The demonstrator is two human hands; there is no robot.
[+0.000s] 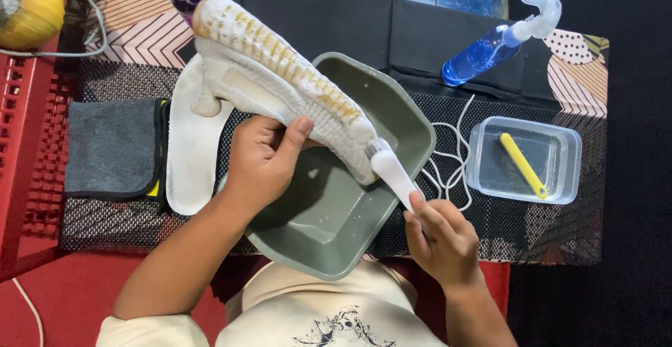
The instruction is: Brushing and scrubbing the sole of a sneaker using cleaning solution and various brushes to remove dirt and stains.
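Shoe [280, 74], white and knitted with a yellowed ribbed sole, held tilted above the grey basin [392, 102], sole turned upward. Long axis running from upper left, far from the body, down to lower right, with the nearer end hanging over the middle of the basin. Left hand [262, 161] wrapped around the shoe's underside near mid-length, fingers closed on the fabric, thumb [297, 131] pressed up against the side just below the sole. Right hand [441, 238] down and to the right of the shoe, fingers closed around the handle of a white brush [392, 172]. Brush pointing up and left, roughly continuing the shoe's own line, bristle head touching the shoe's lower end. Brush end therefore nearer the right hand, middle and far end on the left hand's side.

Milky water lying shallow in the basin bottom. White insole [185, 151] lying flat on the table just left of the basin, partly under the shoe, beside a folded grey cloth [112, 147]. White lace [451, 158] looped between the basin and a clear tub [525, 159] holding a yellow brush [521, 163]. Blue spray bottle [493, 42] lying on its side beyond the tub, well apart from both hands.
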